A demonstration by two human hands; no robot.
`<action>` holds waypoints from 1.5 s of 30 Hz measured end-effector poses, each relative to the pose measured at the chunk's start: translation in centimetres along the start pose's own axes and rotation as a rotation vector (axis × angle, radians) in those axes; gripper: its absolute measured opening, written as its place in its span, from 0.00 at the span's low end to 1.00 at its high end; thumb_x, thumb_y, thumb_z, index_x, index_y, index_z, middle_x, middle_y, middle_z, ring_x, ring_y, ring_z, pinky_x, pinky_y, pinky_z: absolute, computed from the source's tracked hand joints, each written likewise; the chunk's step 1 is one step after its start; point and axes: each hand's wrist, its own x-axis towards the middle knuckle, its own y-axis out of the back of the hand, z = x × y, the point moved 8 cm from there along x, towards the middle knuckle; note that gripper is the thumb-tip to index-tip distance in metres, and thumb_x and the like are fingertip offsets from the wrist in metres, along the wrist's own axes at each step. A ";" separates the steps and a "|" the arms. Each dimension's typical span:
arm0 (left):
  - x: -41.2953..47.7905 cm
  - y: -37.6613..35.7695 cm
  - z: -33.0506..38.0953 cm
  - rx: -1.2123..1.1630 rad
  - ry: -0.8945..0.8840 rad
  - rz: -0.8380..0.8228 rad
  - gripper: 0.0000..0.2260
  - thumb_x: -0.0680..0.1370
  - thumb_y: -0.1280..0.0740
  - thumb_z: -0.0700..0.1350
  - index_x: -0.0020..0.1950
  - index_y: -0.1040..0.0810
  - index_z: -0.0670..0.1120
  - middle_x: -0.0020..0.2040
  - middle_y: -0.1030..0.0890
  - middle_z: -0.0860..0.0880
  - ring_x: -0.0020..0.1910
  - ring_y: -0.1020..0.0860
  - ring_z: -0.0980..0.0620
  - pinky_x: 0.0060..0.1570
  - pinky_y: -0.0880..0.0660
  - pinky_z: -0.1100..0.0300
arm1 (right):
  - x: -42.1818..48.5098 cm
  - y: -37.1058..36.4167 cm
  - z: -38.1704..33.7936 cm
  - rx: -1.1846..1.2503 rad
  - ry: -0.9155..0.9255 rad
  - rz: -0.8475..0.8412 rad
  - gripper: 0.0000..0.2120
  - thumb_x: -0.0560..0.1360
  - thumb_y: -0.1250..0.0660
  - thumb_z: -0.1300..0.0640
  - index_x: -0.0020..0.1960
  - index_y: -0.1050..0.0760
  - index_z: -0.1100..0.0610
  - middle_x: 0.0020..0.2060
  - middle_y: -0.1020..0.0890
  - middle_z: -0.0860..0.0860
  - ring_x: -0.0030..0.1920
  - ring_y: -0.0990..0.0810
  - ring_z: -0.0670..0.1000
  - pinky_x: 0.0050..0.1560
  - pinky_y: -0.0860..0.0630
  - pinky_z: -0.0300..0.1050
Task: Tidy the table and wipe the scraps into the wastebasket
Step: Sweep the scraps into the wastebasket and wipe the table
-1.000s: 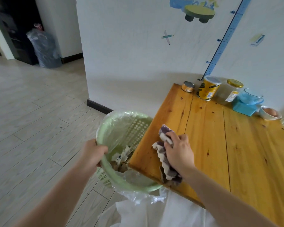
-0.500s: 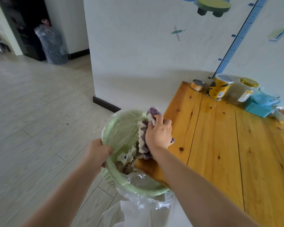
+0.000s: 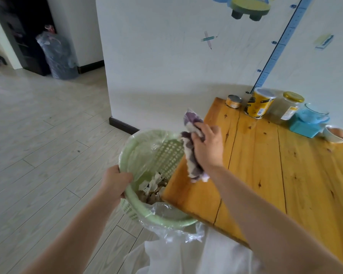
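My left hand point(image 3: 115, 181) grips the rim of a pale green wastebasket point(image 3: 127, 198) lined with a clear plastic bag, held against the left edge of the wooden table point(image 3: 265, 175). Torn paper scraps point(image 3: 151, 187) lie inside the basket. My right hand point(image 3: 207, 146) holds a purple and white checked cloth point(image 3: 190, 153) just above the table's left edge, the cloth hanging down beside the basket's rim.
Along the wall at the table's far side stand a small tin point(image 3: 233, 101), a yellow can point(image 3: 259, 102), a glass jar with a gold lid point(image 3: 289, 107), a blue container point(image 3: 310, 121) and a bowl with an egg point(image 3: 338, 134). Pale floorboards point(image 3: 48, 145) lie left of the table.
My right hand swept the cloth from the table over the edge to the basket, then lifted it back above the table's edge. My left hand kept holding the basket.
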 end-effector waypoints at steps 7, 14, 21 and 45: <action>0.0 -0.2 -0.5 -0.020 0.004 0.020 0.08 0.70 0.40 0.26 0.45 0.28 0.35 0.37 0.26 0.39 0.33 0.26 0.42 0.29 0.29 0.53 | -1.5 3.6 11.9 -0.438 -0.118 -0.435 0.16 0.77 0.40 0.50 0.65 0.29 0.45 0.55 0.27 0.51 0.61 0.31 0.53 0.58 0.35 0.45; -0.6 -0.1 -1.2 -0.045 0.004 0.008 0.07 0.69 0.40 0.26 0.40 0.28 0.36 0.40 0.28 0.37 0.36 0.27 0.43 0.32 0.29 0.53 | -8.9 1.7 5.8 -0.459 0.105 -0.344 0.24 0.70 0.50 0.41 0.59 0.23 0.46 0.45 0.22 0.51 0.46 0.22 0.53 0.40 0.29 0.44; -1.1 -0.3 -0.3 -0.043 -0.035 0.020 0.09 0.70 0.42 0.26 0.38 0.28 0.38 0.34 0.26 0.38 0.31 0.25 0.43 0.27 0.27 0.56 | -11.3 -6.0 -3.6 -0.381 0.290 -0.532 0.18 0.79 0.45 0.49 0.68 0.33 0.49 0.59 0.29 0.57 0.58 0.30 0.57 0.54 0.29 0.53; 9.1 -7.7 2.6 -0.171 0.066 0.170 0.08 0.72 0.39 0.28 0.47 0.27 0.38 0.37 0.26 0.40 0.35 0.25 0.42 0.33 0.27 0.51 | 8.9 11.2 26.4 -0.663 -0.879 0.078 0.21 0.79 0.54 0.49 0.69 0.36 0.52 0.68 0.36 0.58 0.69 0.43 0.59 0.67 0.47 0.59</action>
